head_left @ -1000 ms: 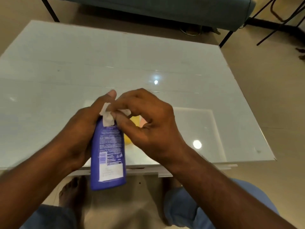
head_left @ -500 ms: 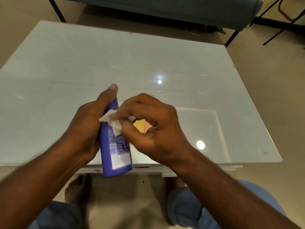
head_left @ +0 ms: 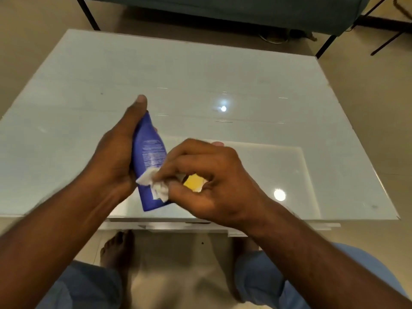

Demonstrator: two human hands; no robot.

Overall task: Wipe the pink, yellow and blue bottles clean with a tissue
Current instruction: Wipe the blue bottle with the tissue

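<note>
My left hand grips a blue bottle with white print, held over the near edge of the glass table, its base toward me. My right hand pinches a crumpled white tissue and presses it against the lower part of the bottle. A yellow bottle shows through the gap under my right fingers, mostly hidden by that hand. The pink bottle is not visible now.
The frosted glass table has a lower shelf showing through it. A dark teal sofa with black legs stands beyond the far edge. My knees and bare feet are below the near edge.
The blue bottle was lifted up and forward over the table and tilted. The tissue slid from the bottle's far end down to the part near its base.
</note>
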